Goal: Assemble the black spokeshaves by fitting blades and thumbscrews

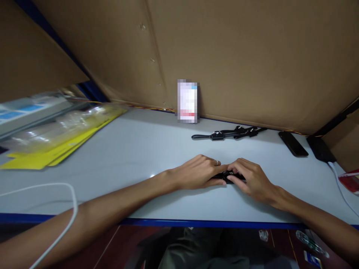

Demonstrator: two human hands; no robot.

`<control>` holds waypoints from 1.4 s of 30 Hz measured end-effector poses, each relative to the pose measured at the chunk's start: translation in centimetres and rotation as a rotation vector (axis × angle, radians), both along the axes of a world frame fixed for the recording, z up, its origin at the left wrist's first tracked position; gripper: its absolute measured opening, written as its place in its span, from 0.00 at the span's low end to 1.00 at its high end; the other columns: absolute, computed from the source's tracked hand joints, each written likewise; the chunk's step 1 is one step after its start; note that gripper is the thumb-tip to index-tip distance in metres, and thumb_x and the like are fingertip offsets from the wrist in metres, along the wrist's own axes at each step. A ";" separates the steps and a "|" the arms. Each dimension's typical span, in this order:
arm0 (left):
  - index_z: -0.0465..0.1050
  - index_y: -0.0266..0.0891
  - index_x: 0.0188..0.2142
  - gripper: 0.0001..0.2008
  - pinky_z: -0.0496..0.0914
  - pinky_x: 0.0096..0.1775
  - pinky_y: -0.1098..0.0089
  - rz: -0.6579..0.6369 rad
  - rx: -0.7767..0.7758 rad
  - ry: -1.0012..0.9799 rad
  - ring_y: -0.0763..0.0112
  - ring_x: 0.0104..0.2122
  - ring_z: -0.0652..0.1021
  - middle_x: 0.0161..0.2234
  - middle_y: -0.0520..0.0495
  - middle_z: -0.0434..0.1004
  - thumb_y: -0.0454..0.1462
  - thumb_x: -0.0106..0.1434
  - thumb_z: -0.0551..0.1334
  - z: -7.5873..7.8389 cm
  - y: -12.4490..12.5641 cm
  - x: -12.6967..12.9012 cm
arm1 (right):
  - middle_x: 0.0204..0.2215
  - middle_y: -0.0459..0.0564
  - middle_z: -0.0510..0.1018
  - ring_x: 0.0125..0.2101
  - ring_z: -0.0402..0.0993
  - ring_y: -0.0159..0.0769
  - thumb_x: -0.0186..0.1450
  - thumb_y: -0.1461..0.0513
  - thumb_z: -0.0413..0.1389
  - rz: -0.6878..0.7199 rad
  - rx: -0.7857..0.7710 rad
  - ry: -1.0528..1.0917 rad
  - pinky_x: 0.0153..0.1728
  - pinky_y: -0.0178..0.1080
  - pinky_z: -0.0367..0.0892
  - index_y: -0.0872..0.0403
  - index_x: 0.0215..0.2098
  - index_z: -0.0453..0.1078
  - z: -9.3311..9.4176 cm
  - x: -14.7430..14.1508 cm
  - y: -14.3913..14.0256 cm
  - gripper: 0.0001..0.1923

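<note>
Near the middle of the table, my left hand [203, 172] and my right hand [251, 179] meet over a black spokeshave [228, 175]. The left fingers and thumb close around its left side, and a ring shows on that hand. My right thumb and fingers pinch at the spokeshave's middle and right side. Much of the tool is covered by both hands. Behind them, several more black spokeshaves [217, 135] with small metal screws lie overlapping in a row on the table.
A phone [293, 144] and a black power bank [321, 149] with a white cable lie at right. Clear plastic bags on yellow sheets [53, 155] cover the left side. A blurred card [187, 101] leans against the cardboard wall [238, 56]. A white cable [74, 201] crosses my left forearm.
</note>
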State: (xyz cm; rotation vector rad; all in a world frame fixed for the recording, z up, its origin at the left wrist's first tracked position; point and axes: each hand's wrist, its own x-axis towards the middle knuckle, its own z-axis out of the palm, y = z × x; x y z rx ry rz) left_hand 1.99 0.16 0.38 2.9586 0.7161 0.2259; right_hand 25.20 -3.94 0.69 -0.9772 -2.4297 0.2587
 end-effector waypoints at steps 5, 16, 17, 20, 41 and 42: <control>0.68 0.40 0.60 0.27 0.58 0.26 0.66 0.001 0.005 0.024 0.66 0.25 0.76 0.31 0.47 0.79 0.54 0.75 0.48 0.2 0.0 0.0 | 0.35 0.49 0.77 0.33 0.72 0.36 0.71 0.62 0.57 -0.097 -0.031 -0.064 0.34 0.40 0.68 0.54 0.40 0.68 0.1 0.2 0.1 0.02; 0.66 0.38 0.41 0.24 0.56 0.26 0.66 0.048 -0.036 0.039 0.69 0.23 0.73 0.30 0.48 0.78 0.56 0.74 0.50 0.2 0.0 0.1 | 0.32 0.47 0.75 0.31 0.71 0.35 0.72 0.58 0.57 -0.093 -0.062 -0.100 0.33 0.38 0.65 0.54 0.37 0.71 -0.6 0.6 0.9 0.07; 0.66 0.39 0.41 0.24 0.55 0.26 0.66 0.043 -0.030 0.037 0.69 0.23 0.72 0.29 0.49 0.77 0.57 0.74 0.49 0.2 0.0 0.1 | 0.32 0.47 0.75 0.30 0.70 0.34 0.72 0.58 0.57 -0.088 -0.052 -0.083 0.33 0.38 0.65 0.54 0.37 0.71 -0.6 0.7 1.0 0.08; 0.66 0.38 0.39 0.24 0.54 0.26 0.66 0.033 -0.003 0.043 0.69 0.23 0.71 0.28 0.49 0.76 0.56 0.75 0.48 0.2 0.0 0.1 | 0.31 0.47 0.76 0.29 0.69 0.34 0.71 0.58 0.57 -0.092 -0.036 -0.027 0.32 0.37 0.64 0.54 0.37 0.70 -0.7 0.8 1.2 0.08; 0.67 0.38 0.38 0.23 0.52 0.26 0.64 0.027 0.077 0.082 0.70 0.22 0.70 0.28 0.47 0.76 0.54 0.75 0.50 0.1 0.0 0.1 | 0.28 0.47 0.74 0.28 0.68 0.37 0.68 0.54 0.57 -0.370 -0.001 0.020 0.32 0.40 0.61 0.53 0.31 0.73 -1.4 4.6 6.8 0.12; 0.68 0.38 0.38 0.23 0.53 0.26 0.64 0.027 0.076 0.078 0.70 0.22 0.70 0.29 0.47 0.75 0.54 0.75 0.50 0.0 0.0 0.1 | 0.29 0.48 0.74 0.28 0.68 0.36 0.68 0.54 0.57 -0.371 0.023 0.005 0.33 0.40 0.61 0.53 0.33 0.74 -1.5 4.6 6.8 0.12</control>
